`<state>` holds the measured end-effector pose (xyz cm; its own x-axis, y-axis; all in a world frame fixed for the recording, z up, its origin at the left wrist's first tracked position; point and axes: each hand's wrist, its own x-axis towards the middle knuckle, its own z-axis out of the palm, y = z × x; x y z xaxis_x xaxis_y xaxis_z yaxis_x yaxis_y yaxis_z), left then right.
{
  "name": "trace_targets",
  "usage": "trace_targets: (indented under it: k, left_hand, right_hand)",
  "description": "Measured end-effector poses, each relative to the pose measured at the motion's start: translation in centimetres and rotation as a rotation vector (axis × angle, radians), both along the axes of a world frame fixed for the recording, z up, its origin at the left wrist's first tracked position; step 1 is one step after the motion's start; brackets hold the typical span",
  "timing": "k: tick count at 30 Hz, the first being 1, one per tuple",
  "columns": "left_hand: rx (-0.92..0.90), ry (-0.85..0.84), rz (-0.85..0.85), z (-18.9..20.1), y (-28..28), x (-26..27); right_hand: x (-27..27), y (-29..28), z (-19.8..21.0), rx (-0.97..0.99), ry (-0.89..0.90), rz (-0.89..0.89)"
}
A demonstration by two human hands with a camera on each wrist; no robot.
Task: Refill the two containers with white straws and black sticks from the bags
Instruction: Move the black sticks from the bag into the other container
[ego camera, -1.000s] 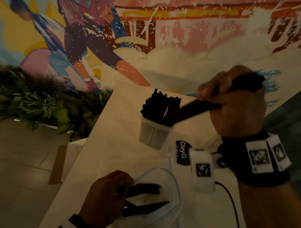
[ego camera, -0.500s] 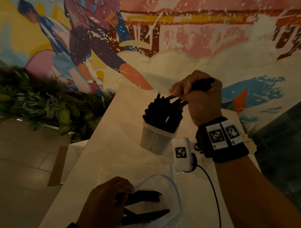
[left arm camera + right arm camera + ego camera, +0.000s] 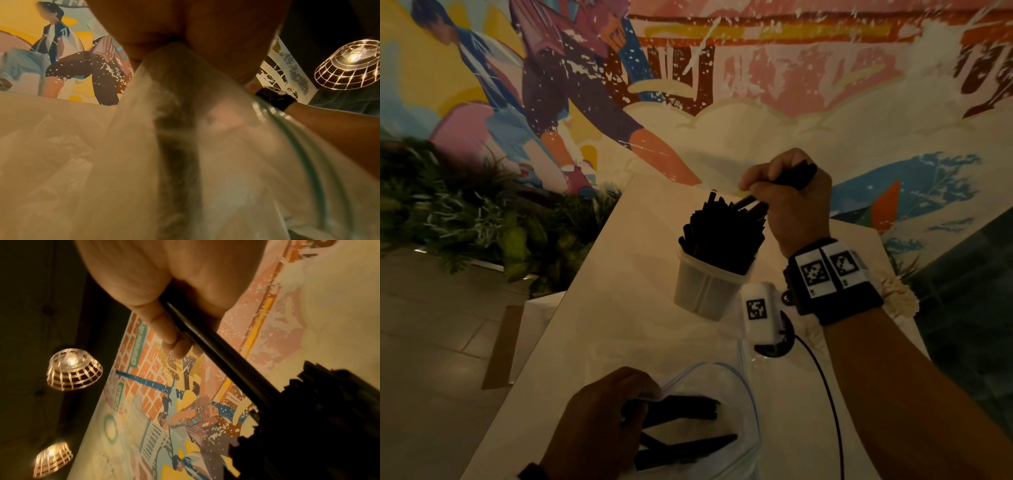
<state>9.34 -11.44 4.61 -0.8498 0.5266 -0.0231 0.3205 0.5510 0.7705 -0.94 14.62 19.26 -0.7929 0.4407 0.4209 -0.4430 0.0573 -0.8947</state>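
Curled round a small bundle of black sticks (image 3: 789, 180), the right hand (image 3: 796, 205) is held above the far right rim of the container (image 3: 705, 291). The bundle's long axis is seen to slant from upper right, where the blunt ends stick out past the knuckles, down to lower left, where the tips are pointed into the mass of sticks already standing in the cup. In the right wrist view the same sticks (image 3: 216, 344) are shown gripped between thumb and curled fingers (image 3: 164, 331), with their length running away from the palm toward the dark crowd of stick tops at lower right. The container is a pale, translucent tub that is set upright on the white table (image 3: 599, 308), and it is packed with black sticks that stand nearly vertical and fan slightly outward at the top. Nearer the camera, the left hand (image 3: 599, 421) is closed on the upper edge of a clear zip bag (image 3: 739, 394), whose mouth is pulled open toward the right. Inside the bag a few more black sticks (image 3: 681, 407) are laid almost flat, their long axes running left to right. In the left wrist view the plastic (image 3: 185, 129) is seen bunched under the fingers (image 3: 226, 40), blurred. A painted mural (image 3: 688, 85) is spread across the wall behind the table.
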Motion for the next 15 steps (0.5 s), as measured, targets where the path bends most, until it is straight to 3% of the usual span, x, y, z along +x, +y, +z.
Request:
trace_targets:
  k: [6,10,13,15]
  left_hand:
    - [-0.007,-0.001,0.023,-0.1,-0.1,-0.1]
    - [0.0,0.001,0.017,-0.1,-0.1,-0.1]
    - [0.006,-0.001,0.003,-0.1,-0.2,-0.2]
    - [-0.001,0.025,0.002,-0.2,-0.4,-0.2]
  right_hand:
    - [0.2,-0.1,0.7,-0.041,0.066,-0.028]
    - [0.2,-0.6,-0.2,-0.009,-0.072,0.014]
    - [0.0,-0.2,-0.4,-0.02,-0.071,-0.011]
    - [-0.7,0.2,-1.5,-0.043,-0.179,-0.038]
